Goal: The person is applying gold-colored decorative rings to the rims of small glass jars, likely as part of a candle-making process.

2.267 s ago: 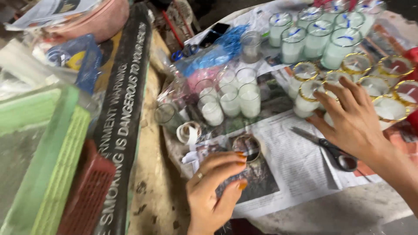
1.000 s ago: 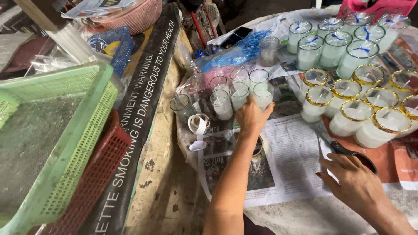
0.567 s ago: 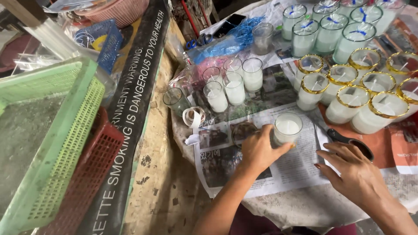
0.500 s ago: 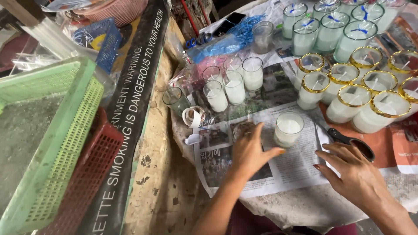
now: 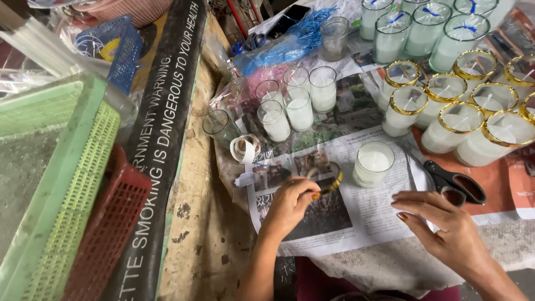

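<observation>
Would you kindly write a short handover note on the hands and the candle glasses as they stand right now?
Left hand pinches a gold ring band just above the newspaper.
Right hand rests open on the newspaper, holding nothing, next to the black scissors.
One plain filled candle glass stands alone in front, without a gold rim.
Done: several gold-rimmed candles stand at right.
Left: plain filled glasses behind are without bands.

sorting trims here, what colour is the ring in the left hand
Gold; the ring, pinched by the left hand, shows best in the head view.
</observation>
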